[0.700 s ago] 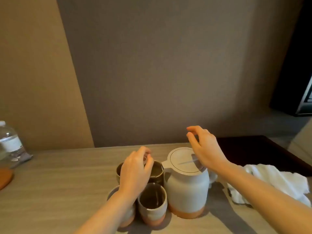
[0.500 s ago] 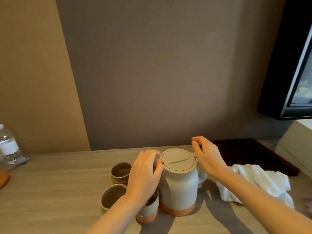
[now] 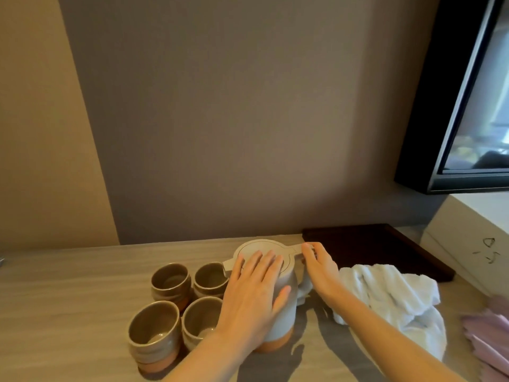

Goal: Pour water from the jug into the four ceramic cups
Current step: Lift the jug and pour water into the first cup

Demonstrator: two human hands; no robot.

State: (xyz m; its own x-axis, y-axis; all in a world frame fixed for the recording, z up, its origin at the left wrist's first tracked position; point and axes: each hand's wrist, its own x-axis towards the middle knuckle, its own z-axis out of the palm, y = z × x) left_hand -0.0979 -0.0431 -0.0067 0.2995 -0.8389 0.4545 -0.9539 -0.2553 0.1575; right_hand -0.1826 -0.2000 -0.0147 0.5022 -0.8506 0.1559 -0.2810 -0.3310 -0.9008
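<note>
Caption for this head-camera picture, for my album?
Left hand rests on the jug lid, right hand touches its handle, four cups stand beside.

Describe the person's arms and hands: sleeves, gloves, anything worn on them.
Both hands are bare, with no gloves: the left hand and the right hand alike. The left forearm and the right forearm are uncovered as far as the frame reaches. No sleeve, watch or bracelet shows. Whether a finger carries a ring is too small to tell.

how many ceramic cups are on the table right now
4, clustered left of the jug: back-left cup, back-right cup, front-left cup, front-right cup partly behind the left hand. None appears hidden.
</note>
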